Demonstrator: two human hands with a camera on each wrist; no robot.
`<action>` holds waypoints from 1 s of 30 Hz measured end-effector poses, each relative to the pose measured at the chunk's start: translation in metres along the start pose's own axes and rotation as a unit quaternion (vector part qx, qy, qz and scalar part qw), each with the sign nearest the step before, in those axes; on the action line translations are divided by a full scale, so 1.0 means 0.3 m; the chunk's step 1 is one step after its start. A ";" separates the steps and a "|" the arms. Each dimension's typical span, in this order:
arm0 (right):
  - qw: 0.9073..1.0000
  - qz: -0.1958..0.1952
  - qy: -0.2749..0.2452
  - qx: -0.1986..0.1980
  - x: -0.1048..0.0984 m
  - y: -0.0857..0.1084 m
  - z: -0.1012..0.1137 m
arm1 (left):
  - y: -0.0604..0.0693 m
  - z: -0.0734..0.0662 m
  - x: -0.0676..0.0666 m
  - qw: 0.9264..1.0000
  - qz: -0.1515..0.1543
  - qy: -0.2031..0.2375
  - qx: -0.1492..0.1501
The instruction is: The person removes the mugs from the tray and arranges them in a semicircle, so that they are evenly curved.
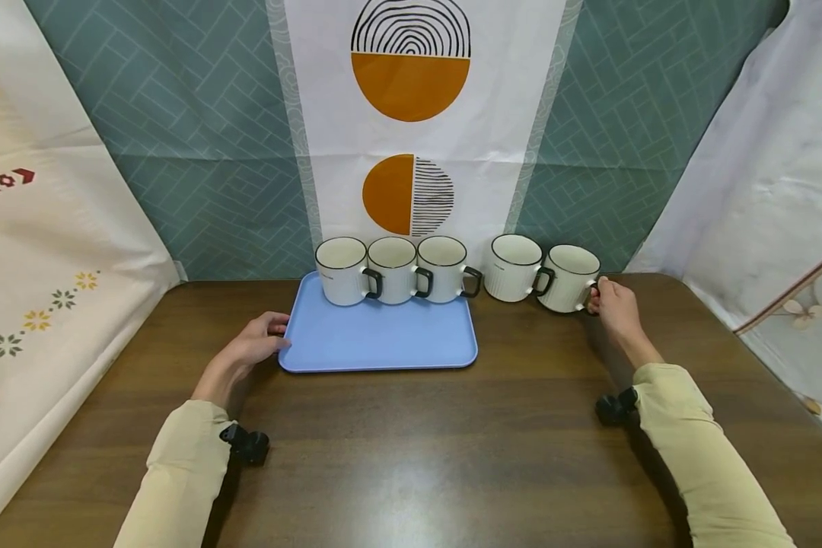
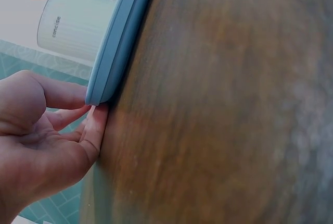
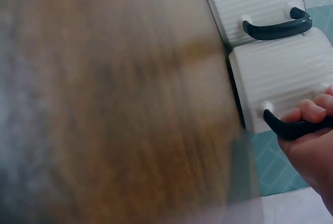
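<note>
My left hand holds the left edge of a light blue tray, its thumb against the rim and fingers at the underside in the left wrist view. Three white mugs with black rims and handles stand in a row along the tray's back: a left mug, a middle mug and a right mug. Off the tray, my right hand grips the black handle of a ribbed white mug. Whether that mug's base touches the table cannot be told.
Another ribbed white mug stands on the wooden table between the tray and the gripped mug, its handle close to the latter. A patterned green and white cloth hangs behind the table. White cloths flank both sides.
</note>
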State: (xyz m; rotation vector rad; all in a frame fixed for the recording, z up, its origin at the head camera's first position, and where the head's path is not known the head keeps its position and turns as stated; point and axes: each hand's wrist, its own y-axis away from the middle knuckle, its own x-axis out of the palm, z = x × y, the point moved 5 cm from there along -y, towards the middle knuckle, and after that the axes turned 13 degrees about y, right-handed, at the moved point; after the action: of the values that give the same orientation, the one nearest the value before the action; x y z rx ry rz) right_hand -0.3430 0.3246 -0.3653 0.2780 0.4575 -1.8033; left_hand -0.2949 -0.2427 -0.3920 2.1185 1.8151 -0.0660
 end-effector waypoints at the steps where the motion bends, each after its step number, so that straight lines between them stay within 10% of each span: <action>1: 1.000 0.005 0.000 -0.006 0.003 0.003 0.001 | 0.000 -0.001 0.000 1.000 -0.001 0.001 0.001; 30: 0.998 0.059 0.016 -0.035 0.052 0.042 0.030 | -0.004 0.004 0.005 1.000 0.002 0.007 -0.008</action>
State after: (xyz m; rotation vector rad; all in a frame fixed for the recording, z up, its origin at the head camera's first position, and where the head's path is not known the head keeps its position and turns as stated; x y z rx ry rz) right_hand -0.3348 0.3042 -0.3659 0.2812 0.5154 -1.6663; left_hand -0.2956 -0.2415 -0.3939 2.1171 1.8137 -0.0357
